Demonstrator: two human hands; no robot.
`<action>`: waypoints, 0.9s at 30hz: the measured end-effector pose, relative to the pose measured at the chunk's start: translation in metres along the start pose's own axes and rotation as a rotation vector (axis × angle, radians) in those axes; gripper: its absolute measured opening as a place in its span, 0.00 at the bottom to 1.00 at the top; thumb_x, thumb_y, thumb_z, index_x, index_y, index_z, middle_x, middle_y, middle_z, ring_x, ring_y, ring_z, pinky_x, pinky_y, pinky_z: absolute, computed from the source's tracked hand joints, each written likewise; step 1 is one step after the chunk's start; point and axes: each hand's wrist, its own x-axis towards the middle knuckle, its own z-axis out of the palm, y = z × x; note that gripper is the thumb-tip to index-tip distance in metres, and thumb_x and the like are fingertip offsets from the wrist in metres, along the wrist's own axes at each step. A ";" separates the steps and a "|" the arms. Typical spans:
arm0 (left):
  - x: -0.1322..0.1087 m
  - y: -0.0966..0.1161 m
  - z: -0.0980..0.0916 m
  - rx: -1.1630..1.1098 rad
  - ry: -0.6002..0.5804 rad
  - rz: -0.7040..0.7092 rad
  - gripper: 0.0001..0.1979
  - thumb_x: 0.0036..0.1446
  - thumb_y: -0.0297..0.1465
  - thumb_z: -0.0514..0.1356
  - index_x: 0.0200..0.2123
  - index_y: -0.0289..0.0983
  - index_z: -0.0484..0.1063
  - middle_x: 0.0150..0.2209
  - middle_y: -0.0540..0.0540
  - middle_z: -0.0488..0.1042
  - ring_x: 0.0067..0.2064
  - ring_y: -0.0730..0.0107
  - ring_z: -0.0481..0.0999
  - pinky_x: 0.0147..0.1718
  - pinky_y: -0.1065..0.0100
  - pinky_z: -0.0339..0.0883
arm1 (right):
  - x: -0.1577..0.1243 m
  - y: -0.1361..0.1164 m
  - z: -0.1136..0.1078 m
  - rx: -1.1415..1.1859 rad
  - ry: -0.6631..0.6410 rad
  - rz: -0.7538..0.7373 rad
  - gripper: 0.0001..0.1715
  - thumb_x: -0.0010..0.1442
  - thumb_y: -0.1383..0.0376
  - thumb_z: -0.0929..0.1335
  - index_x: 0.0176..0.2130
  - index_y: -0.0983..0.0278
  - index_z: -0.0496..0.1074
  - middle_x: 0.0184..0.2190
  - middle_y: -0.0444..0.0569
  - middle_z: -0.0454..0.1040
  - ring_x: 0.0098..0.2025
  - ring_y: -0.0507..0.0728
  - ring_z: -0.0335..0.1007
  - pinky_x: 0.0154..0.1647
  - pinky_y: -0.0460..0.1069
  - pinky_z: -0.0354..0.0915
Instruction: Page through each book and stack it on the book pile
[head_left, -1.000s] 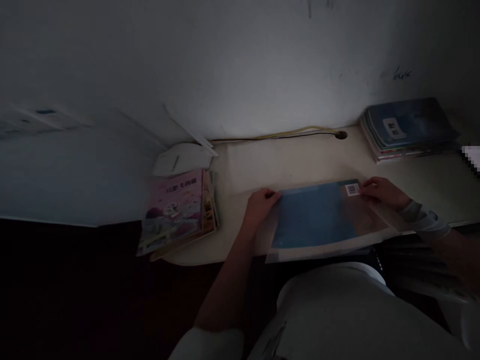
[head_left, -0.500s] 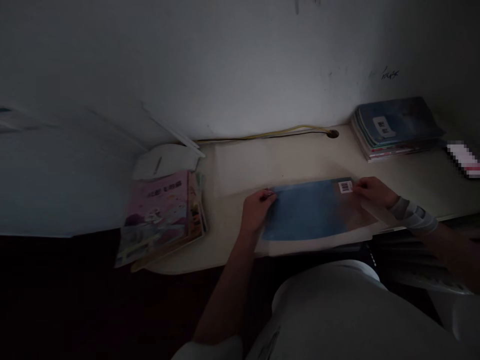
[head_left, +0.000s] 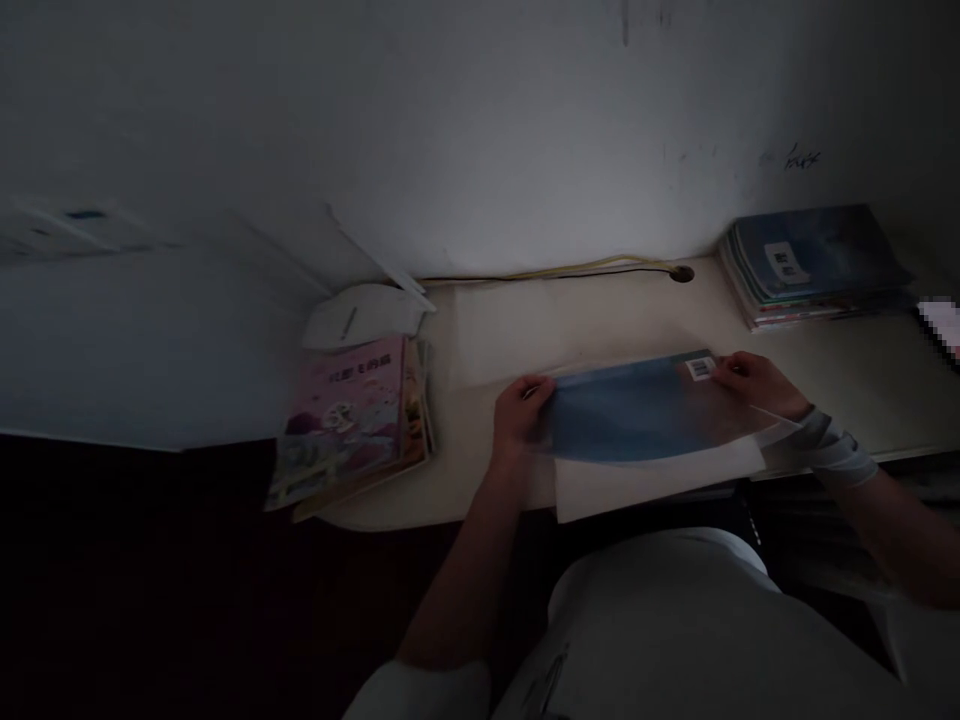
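A thin blue book (head_left: 626, 410) with a white barcode label (head_left: 700, 369) near its upper right corner is held out over the desk's front edge. My left hand (head_left: 520, 415) pinches its left side, fingers closed. At the upper right corner, beside the label, the closed fingers of my right hand (head_left: 763, 385) grip it. A see-through film edge shows by my right wrist, perhaps part of a clear cover. Beneath the book a white sheet (head_left: 652, 487) sticks out toward my body; whether it belongs to the book I cannot tell.
A pale desk (head_left: 480, 440) stands against the wall. Pink-covered picture books (head_left: 349, 400) are piled at its left end. A book stack (head_left: 817, 255) stands at the back right, near a pixelated phone-like object (head_left: 941, 325). A yellow cable (head_left: 570, 266) runs along the wall to a hole (head_left: 681, 274).
The camera view has shifted, moving the desk things rightward in the picture. The book's lower edge has lifted and tilted, and more of the white sheet shows below it. Both hands keep their grip.
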 end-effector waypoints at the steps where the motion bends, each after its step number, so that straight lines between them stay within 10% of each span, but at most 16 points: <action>1: -0.002 0.001 0.001 -0.043 0.011 -0.006 0.13 0.39 0.40 0.65 0.25 0.37 0.72 0.26 0.49 0.75 0.32 0.66 0.73 0.32 0.66 0.66 | -0.001 -0.002 -0.002 0.038 -0.019 0.009 0.19 0.48 0.49 0.68 0.23 0.61 0.68 0.22 0.44 0.70 0.26 0.54 0.64 0.29 0.49 0.60; 14: -0.013 0.070 -0.001 -0.440 0.051 0.481 0.13 0.45 0.37 0.68 0.36 0.43 0.74 0.45 0.48 0.74 0.54 0.63 0.69 0.55 0.59 0.60 | 0.008 -0.053 -0.013 0.413 0.341 -0.159 0.24 0.46 0.43 0.70 0.28 0.59 0.64 0.29 0.45 0.71 0.34 0.56 0.68 0.39 0.54 0.65; 27: -0.022 0.123 -0.007 -0.735 0.061 0.551 0.08 0.41 0.29 0.70 0.26 0.40 0.75 0.32 0.53 0.75 0.39 0.74 0.74 0.45 0.69 0.66 | 0.004 -0.088 -0.029 0.643 0.534 -0.568 0.21 0.45 0.63 0.76 0.37 0.56 0.66 0.27 0.37 0.69 0.25 0.48 0.66 0.27 0.45 0.65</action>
